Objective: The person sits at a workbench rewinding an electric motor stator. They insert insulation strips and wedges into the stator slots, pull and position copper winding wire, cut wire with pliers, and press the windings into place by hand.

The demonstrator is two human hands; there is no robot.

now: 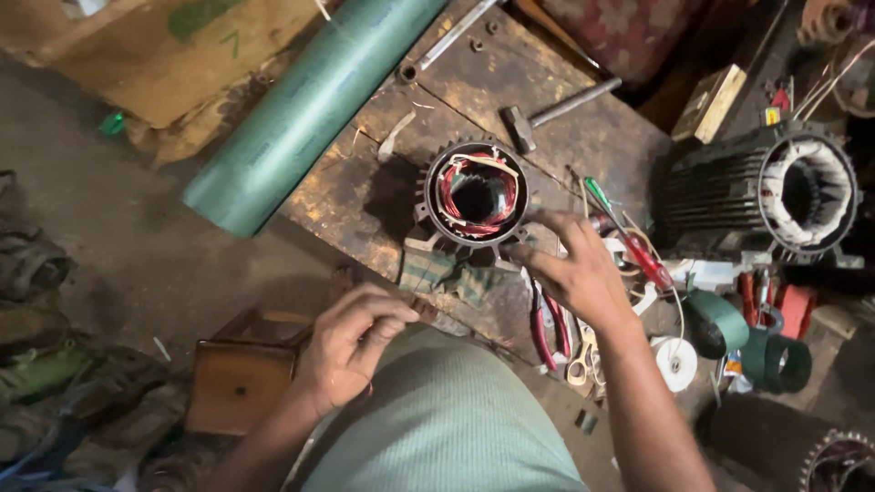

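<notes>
On the worn wooden table [510, 91] in front of us stands a small motor stator [476, 193], its open bore facing up, with reddish copper windings and pale insulating strips looped around the inside. Our right hand [579, 269] rests at the stator's lower right edge, fingers spread and slightly curled against the finned housing, not clamped around anything we can make out. Our left hand [351, 342] is drawn back near our lap, fingertips pinched together on something thin; what it is we cannot tell, perhaps a sliver of wire or insulation.

To do this well, we judge that the right hand should keep the housing from turning while the left brings its small piece up to the slots. The windings look delicate, so we would press on the metal fins and not on the copper. Loose strip ends stick up at the top of the bore, and we should feed past them without snagging.

Just beside our right hand lie red-handled pliers [550, 323], a green-and-red screwdriver [624, 232] and scissors [583, 360], near enough to reach without letting go. A hammer [547, 114] lies behind the stator, a green roll of sheet [310, 105] slants off the table's left corner, and a larger wound motor [766, 191] sits to the right, well apart. We would keep the cutting tools clear of the coil while working.
</notes>
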